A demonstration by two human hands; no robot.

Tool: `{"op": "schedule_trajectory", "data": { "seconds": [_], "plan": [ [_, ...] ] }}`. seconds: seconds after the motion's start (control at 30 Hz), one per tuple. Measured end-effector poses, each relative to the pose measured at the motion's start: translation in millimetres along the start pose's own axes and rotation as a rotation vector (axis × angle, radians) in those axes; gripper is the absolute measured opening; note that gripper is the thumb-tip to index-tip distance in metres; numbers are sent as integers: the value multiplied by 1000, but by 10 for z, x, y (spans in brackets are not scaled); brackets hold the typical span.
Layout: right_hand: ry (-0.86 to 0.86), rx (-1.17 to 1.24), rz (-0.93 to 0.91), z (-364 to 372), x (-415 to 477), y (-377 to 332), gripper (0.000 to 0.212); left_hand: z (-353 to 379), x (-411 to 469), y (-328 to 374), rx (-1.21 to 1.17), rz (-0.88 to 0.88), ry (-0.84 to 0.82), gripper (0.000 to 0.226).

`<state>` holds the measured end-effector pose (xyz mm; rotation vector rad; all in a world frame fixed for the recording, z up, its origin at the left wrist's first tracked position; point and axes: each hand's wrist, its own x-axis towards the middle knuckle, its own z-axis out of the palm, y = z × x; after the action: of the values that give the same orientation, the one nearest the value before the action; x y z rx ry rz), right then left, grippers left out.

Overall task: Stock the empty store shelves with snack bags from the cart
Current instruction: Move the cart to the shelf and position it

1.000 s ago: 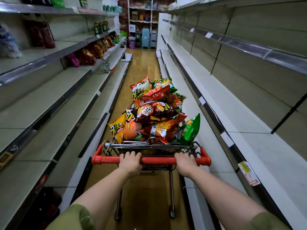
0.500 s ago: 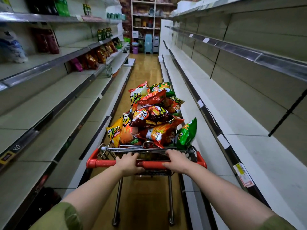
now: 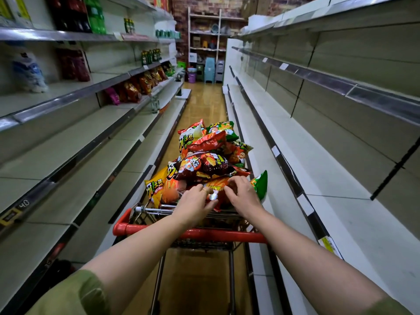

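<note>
A shopping cart with a red handle (image 3: 204, 233) stands in the aisle ahead of me, heaped with snack bags. An orange snack bag (image 3: 217, 188) lies at the near end of the heap. My left hand (image 3: 195, 201) pinches its crimped near edge, thumb underneath. My right hand (image 3: 242, 195) curls its fingers onto the same bag from the right. A dark red bag (image 3: 204, 164) lies just beyond my hands, a yellow bag (image 3: 154, 189) at the left and a green bag (image 3: 261, 185) at the right.
Bare white shelves (image 3: 318, 169) run along the right of the aisle. The left shelves (image 3: 68, 144) are bare near me and hold snack bags (image 3: 136, 87) and bottles further down. Plastic stools and a bin (image 3: 204, 71) stand at the aisle's far end.
Both hands left the red cart handle and reached forward into the cart onto the orange snack bag. The cart rolled a little further down the aisle.
</note>
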<state>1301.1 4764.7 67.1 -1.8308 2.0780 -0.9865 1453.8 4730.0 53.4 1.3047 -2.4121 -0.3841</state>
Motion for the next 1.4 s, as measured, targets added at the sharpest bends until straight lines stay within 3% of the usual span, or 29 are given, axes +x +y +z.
{"op": "schedule_trajectory", "data": {
  "seconds": [0.13,0.27,0.4,0.6,0.8,1.1,1.4],
  "plan": [
    [159,49,70,-133,32,134,35,-116,47,102,-21,47,56,42],
    [245,30,267,-288,164,350,53,-244,172,179,-64,92,90,39],
    [145,9,475,-273,338,546,72,-240,357,269,-37,129,57,39],
    [3,88,619,4,513,745,101,-16,619,351,-16,199,-13,39],
    [-19,133,707,208,607,853,120,95,693,353,-18,247,-59,38],
    [115,122,675,89,521,819,112,54,576,319,25,206,-147,45],
    [131,183,414,-712,326,554,111,45,455,474,-86,205,-134,59]
  ]
}}
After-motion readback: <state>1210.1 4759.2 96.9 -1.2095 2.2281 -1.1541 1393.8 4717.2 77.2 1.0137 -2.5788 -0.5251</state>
